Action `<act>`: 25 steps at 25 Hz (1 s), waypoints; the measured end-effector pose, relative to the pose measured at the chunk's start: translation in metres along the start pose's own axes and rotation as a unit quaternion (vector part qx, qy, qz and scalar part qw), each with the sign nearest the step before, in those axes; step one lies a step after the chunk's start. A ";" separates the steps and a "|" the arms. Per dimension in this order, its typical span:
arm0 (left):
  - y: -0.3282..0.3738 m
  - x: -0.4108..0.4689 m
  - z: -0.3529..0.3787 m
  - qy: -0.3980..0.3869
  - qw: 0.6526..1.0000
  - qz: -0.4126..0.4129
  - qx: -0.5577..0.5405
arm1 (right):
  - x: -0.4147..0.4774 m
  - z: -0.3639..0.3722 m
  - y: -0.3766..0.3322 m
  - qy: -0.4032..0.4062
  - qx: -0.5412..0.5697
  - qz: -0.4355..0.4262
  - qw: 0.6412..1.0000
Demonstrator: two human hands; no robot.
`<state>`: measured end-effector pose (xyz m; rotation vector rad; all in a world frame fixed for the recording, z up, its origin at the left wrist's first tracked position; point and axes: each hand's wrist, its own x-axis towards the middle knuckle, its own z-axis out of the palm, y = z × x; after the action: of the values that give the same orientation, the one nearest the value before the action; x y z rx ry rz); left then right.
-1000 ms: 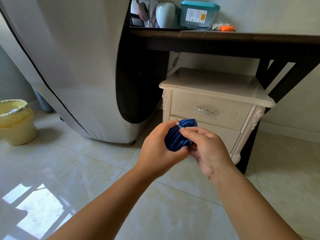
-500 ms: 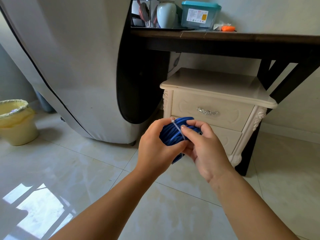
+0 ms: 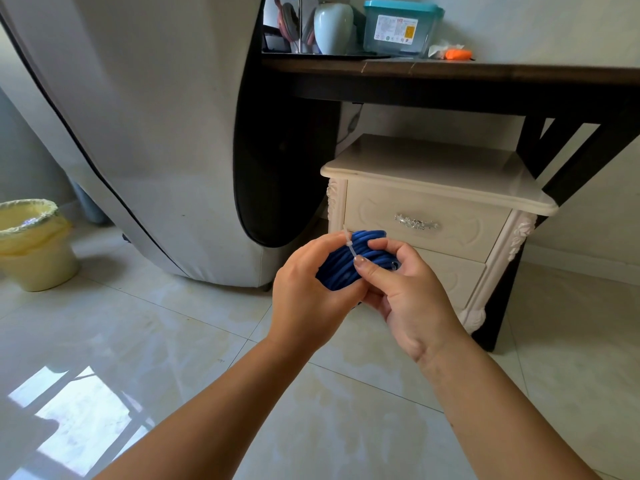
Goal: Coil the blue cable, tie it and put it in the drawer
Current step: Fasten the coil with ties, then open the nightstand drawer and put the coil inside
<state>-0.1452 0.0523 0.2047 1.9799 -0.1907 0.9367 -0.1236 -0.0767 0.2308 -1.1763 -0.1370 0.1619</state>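
The blue cable (image 3: 349, 263) is wound into a tight coil and held in front of me between both hands. My left hand (image 3: 308, 292) grips the coil's left side. My right hand (image 3: 405, 292) holds the right side, its thumb pressing a thin white zip tie (image 3: 350, 245) that wraps over the coil and sticks up at the top. Behind the hands stands a cream nightstand (image 3: 436, 178) with its top drawer (image 3: 426, 225) closed, a silver handle on its front. The lower drawer is partly hidden by my hands.
A dark wooden table (image 3: 450, 77) spans above the nightstand, carrying a vase, a teal-lidded plastic box (image 3: 401, 27) and an orange item. A large grey covered object (image 3: 138, 133) stands at left. A yellow waste bin (image 3: 33, 244) sits far left on the glossy tiled floor.
The coil has turned in my hands, showing more of its loops. The zip tie now runs over the coil under my right thumb, and both hands have shifted slightly.
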 end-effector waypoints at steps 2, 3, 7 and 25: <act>-0.001 0.000 0.000 0.003 1.000 0.017 0.007 | 0.001 0.001 0.002 0.003 0.000 -0.005 1.000; -0.002 0.000 0.000 0.002 1.000 0.024 0.010 | 0.002 0.001 0.003 0.004 -0.002 -0.006 1.000; -0.007 0.003 0.000 0.000 1.000 0.028 0.014 | 0.003 0.002 0.005 0.010 -0.015 -0.012 1.000; -0.021 0.024 -0.005 -0.210 0.962 -0.166 -0.053 | 0.018 -0.001 -0.016 0.016 0.103 0.072 0.992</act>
<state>-0.1214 0.0739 0.2080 2.0091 -0.1349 0.2797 -0.1050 -0.0804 0.2454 -0.9827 -0.0061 0.2777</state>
